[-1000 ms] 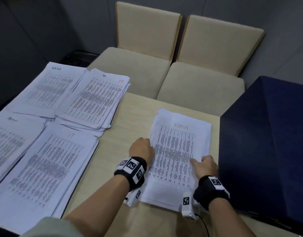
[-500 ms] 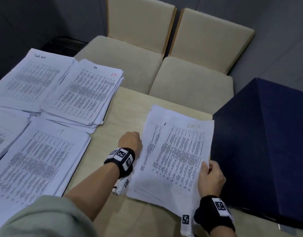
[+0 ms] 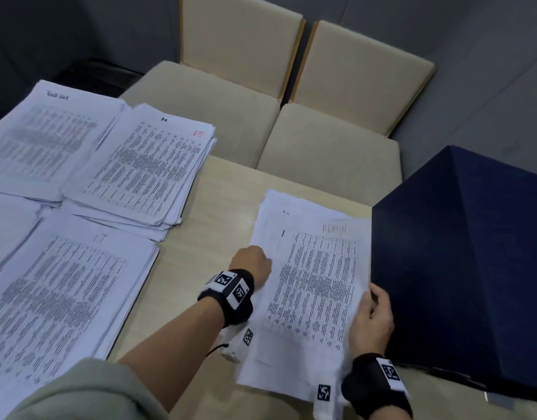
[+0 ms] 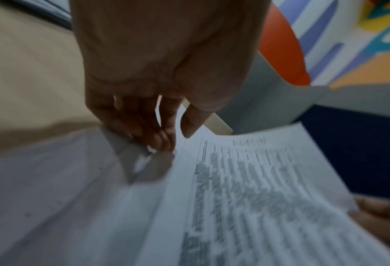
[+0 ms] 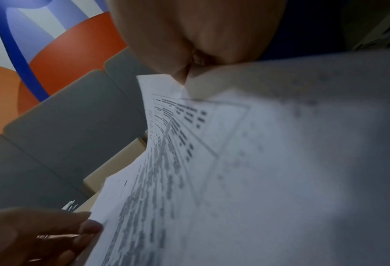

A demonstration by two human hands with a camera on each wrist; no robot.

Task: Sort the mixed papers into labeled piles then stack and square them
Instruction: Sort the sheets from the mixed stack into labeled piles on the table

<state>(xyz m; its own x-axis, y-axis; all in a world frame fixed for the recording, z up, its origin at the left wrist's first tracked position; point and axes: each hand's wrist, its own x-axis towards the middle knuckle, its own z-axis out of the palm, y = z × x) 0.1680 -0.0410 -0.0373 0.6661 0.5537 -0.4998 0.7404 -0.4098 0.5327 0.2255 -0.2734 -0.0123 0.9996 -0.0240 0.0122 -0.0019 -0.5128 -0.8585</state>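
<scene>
The ADMIN pile (image 3: pixel 315 283) lies on the table beside a dark blue box. My right hand (image 3: pixel 371 316) grips the right edge of its upper sheets and holds them raised and shifted right, thumb on top (image 5: pixel 184 59). A lower sheet (image 3: pixel 270 225) shows along the left. My left hand (image 3: pixel 252 262) is curled at the pile's left edge, fingertips (image 4: pixel 159 138) on the lower sheets (image 4: pixel 75 189) and thumb over them. The lifted ADMIN sheet (image 4: pixel 257 180) slopes up to the right. How many sheets are lifted is hidden.
Labelled piles fill the left: a task list pile (image 3: pixel 49 137), one marked 15 in red (image 3: pixel 149 168), the IT pile (image 3: pixel 64 298), another at the edge (image 3: pixel 6 225). The dark blue box (image 3: pixel 473 268) blocks the right. Two beige chairs (image 3: pixel 330 140) stand behind the table (image 3: pixel 206 225).
My right hand went from lying flat on the ADMIN pile to gripping its right edge and lifting the upper sheets rightward. My left hand stayed at the left edge.
</scene>
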